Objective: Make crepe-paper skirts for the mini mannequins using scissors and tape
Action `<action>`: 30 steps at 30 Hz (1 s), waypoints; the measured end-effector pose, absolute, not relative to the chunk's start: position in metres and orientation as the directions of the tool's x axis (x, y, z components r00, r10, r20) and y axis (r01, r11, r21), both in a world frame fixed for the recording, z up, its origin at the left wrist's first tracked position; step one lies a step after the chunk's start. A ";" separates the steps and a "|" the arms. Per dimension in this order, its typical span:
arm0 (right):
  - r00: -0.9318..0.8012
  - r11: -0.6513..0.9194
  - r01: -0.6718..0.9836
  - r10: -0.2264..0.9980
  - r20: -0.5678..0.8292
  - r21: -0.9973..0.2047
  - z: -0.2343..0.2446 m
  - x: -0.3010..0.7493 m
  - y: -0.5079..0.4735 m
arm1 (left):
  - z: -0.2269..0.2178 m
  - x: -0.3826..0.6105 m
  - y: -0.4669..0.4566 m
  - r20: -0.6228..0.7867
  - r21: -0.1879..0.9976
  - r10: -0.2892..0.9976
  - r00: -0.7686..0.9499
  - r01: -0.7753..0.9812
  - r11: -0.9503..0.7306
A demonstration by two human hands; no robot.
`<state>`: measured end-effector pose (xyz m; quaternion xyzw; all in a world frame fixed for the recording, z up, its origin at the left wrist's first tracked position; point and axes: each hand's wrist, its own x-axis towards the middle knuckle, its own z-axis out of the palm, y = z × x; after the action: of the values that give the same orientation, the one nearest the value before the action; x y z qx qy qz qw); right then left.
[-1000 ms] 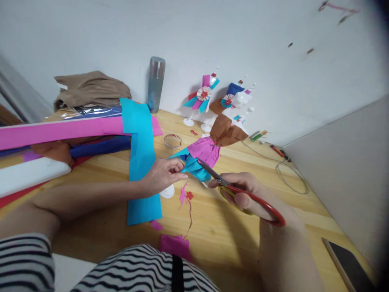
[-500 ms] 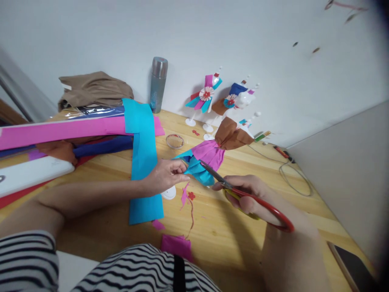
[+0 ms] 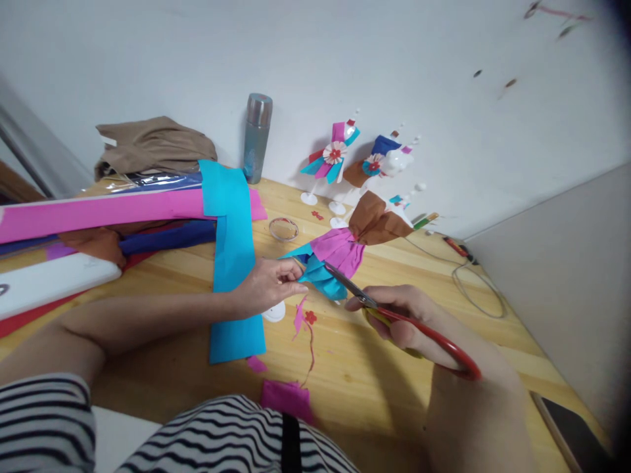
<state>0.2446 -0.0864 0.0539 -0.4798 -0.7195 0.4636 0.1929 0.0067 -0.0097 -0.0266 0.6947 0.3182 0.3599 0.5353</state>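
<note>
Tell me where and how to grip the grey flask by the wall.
I'd grip the flask round mid-body from its front right: it stands upright, a slim cylinder, with the wall behind it, the brown cloth to its left and the blue strip front left.

Soft, kinda dim light with wide-angle warp
Fuzzy shadow on the pale wooden tabletop point(image 3: 355, 378) below the bare right hand point(image 3: 419, 305), glints off the shiny clear plastic wrap point(image 3: 172, 179), plain white wall point(image 3: 197, 59) looking greyish. Right edge's soft, top-right corner fades to black.
</note>
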 end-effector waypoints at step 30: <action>-0.498 0.199 0.581 0.854 -0.151 -0.789 0.053 0.252 -0.087 | -0.032 0.007 -0.002 0.125 0.982 0.797 0.590 0.040 -0.184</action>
<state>0.2515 -0.0866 0.0525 -0.4740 -0.7569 0.4194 0.1630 0.0072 -0.0024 -0.0315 0.6919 0.3026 0.3365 0.5626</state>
